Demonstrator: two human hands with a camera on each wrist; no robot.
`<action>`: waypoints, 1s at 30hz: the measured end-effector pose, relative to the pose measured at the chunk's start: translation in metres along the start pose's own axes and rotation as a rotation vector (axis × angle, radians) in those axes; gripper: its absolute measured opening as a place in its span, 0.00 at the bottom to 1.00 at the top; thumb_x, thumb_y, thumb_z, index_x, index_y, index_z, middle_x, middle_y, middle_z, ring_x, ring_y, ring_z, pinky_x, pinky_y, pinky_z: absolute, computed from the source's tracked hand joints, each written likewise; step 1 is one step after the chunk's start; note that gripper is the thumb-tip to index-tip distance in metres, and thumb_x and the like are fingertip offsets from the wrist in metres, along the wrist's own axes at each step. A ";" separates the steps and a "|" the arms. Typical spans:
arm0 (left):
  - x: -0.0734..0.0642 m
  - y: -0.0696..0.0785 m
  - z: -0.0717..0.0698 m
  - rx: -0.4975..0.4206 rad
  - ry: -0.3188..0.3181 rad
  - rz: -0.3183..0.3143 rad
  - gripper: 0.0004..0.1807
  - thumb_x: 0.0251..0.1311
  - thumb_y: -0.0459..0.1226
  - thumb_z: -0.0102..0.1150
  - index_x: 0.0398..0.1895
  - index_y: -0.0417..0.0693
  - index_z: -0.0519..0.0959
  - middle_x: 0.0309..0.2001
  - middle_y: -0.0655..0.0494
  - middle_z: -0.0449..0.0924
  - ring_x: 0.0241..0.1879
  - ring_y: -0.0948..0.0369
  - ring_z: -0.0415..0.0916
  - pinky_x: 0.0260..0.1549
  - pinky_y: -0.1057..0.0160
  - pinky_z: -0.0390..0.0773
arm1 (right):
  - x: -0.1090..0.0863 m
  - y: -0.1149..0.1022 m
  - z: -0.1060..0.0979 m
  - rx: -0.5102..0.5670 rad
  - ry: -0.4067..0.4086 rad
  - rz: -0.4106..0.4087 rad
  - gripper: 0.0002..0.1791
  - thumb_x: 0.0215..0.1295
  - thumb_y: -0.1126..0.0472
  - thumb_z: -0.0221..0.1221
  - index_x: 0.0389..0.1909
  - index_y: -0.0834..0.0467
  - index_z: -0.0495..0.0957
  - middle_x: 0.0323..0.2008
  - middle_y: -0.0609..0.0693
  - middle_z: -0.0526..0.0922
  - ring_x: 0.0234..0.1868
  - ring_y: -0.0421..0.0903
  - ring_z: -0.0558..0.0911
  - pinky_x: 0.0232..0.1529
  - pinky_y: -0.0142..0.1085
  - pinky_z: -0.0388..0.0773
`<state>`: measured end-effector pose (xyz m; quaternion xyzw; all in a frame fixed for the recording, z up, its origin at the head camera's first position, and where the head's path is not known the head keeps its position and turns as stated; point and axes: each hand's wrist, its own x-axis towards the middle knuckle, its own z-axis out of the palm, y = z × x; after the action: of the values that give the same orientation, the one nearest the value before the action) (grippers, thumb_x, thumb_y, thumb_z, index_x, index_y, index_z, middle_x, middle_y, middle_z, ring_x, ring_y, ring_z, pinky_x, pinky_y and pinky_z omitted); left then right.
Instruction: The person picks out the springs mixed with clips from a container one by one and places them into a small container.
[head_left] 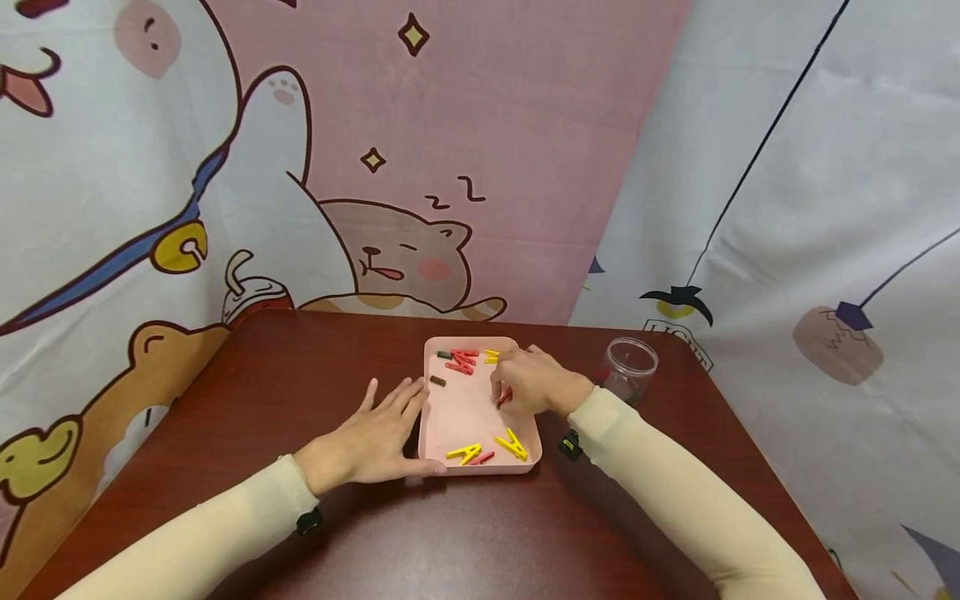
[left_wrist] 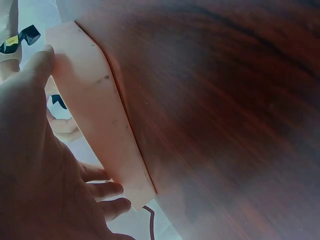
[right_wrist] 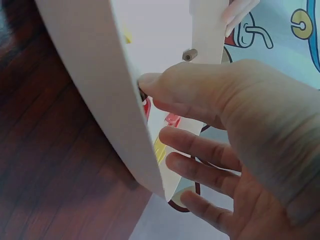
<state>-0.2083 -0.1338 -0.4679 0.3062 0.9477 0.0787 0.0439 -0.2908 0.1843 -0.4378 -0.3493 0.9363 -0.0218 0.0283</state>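
A shallow pink tray (head_left: pixel 465 412) holds red clothespins (head_left: pixel 463 360), yellow clothespins (head_left: pixel 512 445) and small dark ribbed cylinders (right_wrist: pixel 190 55). My left hand (head_left: pixel 378 433) lies along the tray's left side with fingers spread; the fingertips touch the rim and the thumb rests at the near-left corner. My right hand (head_left: pixel 536 382) reaches inside, close to the right wall. Its thumb and index finger pinch a small dark cylinder (right_wrist: pixel 143 95), mostly hidden by the thumb, while the other fingers stay loosely spread. A red clothespin (head_left: pixel 506 395) shows right beside that pinch.
A clear jar (head_left: pixel 632 358) without a lid stands right of the tray, behind my right forearm, with something dark and red low in it. All this rests on a dark red-brown table (head_left: pixel 345 358). A printed cartoon cloth (head_left: pixel 480 125) hangs behind it.
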 end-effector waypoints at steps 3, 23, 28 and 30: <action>0.001 0.000 0.001 -0.001 0.001 0.004 0.73 0.68 0.85 0.56 0.96 0.39 0.54 0.97 0.40 0.50 0.96 0.38 0.51 0.88 0.16 0.45 | 0.002 -0.002 -0.001 -0.004 -0.027 0.016 0.05 0.65 0.59 0.81 0.38 0.46 0.96 0.46 0.45 0.92 0.52 0.44 0.84 0.57 0.54 0.78; 0.003 0.000 0.001 0.012 -0.007 0.007 0.73 0.68 0.85 0.55 0.97 0.40 0.54 0.97 0.40 0.50 0.96 0.39 0.50 0.89 0.17 0.44 | 0.013 -0.004 0.000 -0.081 -0.071 0.018 0.18 0.67 0.59 0.80 0.21 0.45 0.84 0.29 0.38 0.82 0.37 0.40 0.78 0.56 0.53 0.76; 0.002 0.000 0.001 0.002 -0.015 -0.001 0.74 0.67 0.86 0.54 0.97 0.40 0.54 0.98 0.41 0.49 0.97 0.38 0.50 0.89 0.16 0.44 | 0.014 -0.005 0.000 -0.072 -0.065 0.005 0.16 0.67 0.58 0.80 0.23 0.45 0.85 0.29 0.38 0.82 0.36 0.39 0.78 0.55 0.53 0.76; 0.002 0.000 0.001 0.001 -0.015 -0.002 0.74 0.67 0.86 0.54 0.97 0.40 0.54 0.97 0.41 0.49 0.97 0.39 0.50 0.89 0.16 0.44 | 0.014 -0.005 -0.001 -0.072 -0.055 -0.005 0.14 0.67 0.57 0.80 0.25 0.44 0.86 0.29 0.38 0.83 0.36 0.38 0.78 0.53 0.52 0.77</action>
<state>-0.2100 -0.1325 -0.4687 0.3060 0.9476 0.0761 0.0508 -0.2979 0.1714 -0.4372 -0.3527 0.9346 0.0216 0.0415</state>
